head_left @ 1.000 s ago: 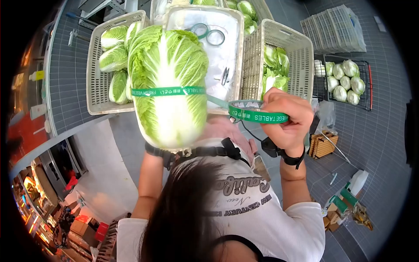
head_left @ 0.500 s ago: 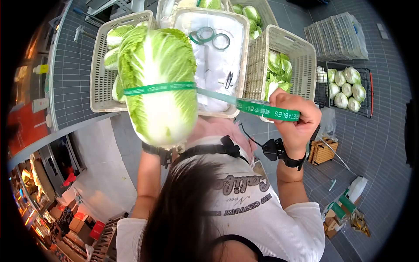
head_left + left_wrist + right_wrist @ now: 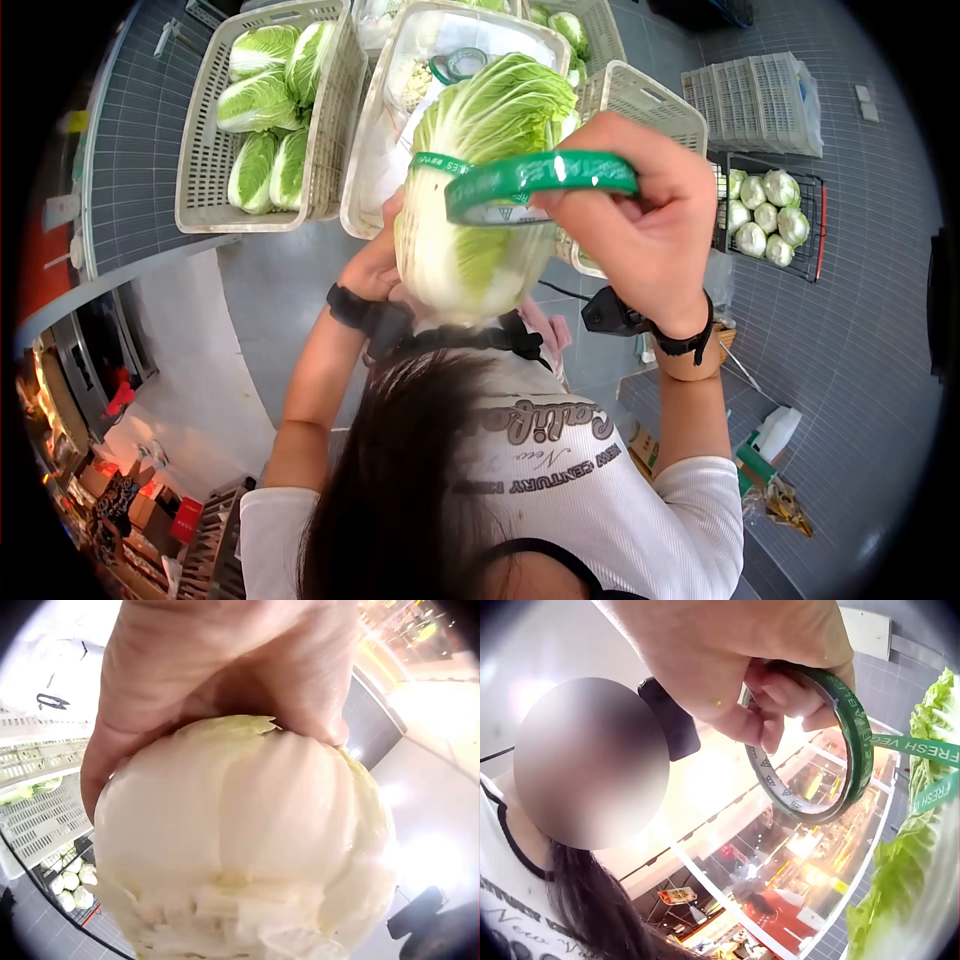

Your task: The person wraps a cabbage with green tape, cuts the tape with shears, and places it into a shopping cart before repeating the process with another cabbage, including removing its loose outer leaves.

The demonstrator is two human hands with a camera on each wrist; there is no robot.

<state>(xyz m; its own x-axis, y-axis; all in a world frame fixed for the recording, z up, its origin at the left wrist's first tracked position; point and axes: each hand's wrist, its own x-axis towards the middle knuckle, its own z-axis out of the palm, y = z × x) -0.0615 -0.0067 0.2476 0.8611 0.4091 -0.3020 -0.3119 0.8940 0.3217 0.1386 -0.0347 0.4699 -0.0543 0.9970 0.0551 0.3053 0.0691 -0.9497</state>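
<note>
My left hand (image 3: 375,260) grips a large napa cabbage (image 3: 450,265) in front of my body, its leafy top leaning up and to the right. In the left wrist view the fingers (image 3: 165,682) spread over the white cabbage base (image 3: 232,802). A green printed band (image 3: 435,162) circles the cabbage's middle. My right hand (image 3: 655,215) pinches a roll of green tape (image 3: 560,170) by its ring, overlapping the cabbage in the head view. From the roll, a "FRESH VEGETABLES" strip (image 3: 915,747) runs to the cabbage leaves in the right wrist view.
A crate (image 3: 205,190) of napa cabbages stands at the left. Beyond my hands is a white-lined tub (image 3: 360,190) with another tape roll (image 3: 465,63). More crates (image 3: 650,105) stand behind on the right, and a wire basket (image 3: 820,190) of cabbages sits on the tiled floor.
The cabbage has moved right and tilted, bringing my left hand into the head view. My right hand has brought the tape roll up and over in front of the cabbage.
</note>
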